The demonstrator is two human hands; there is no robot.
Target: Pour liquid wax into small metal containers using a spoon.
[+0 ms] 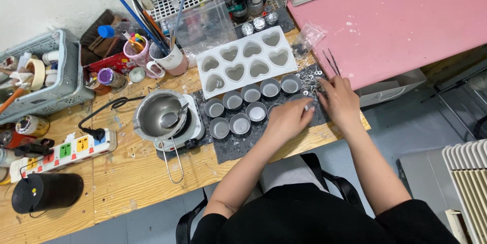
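My left hand (pixel 290 118) rests on the dark mat (pixel 243 145), fingers pinched on a small metal piece, right beside several small round metal cups (pixel 240 123). To its right, my right hand (pixel 339 100) lies palm down over a scatter of tiny metal bits (pixel 315 77) on the mat's right end; what is under its fingers is hidden. Behind the cups lies a white tray (pixel 247 61) with heart-shaped hollows.
A metal pot with a spoon (pixel 161 115) sits on a small hot plate left of the mat. A power strip (pixel 63 151), black cylinder (pixel 45 191), grey basket (pixel 43 79) and brush cups (pixel 154 53) crowd the left. A pink tabletop (pixel 401 20) lies at right.
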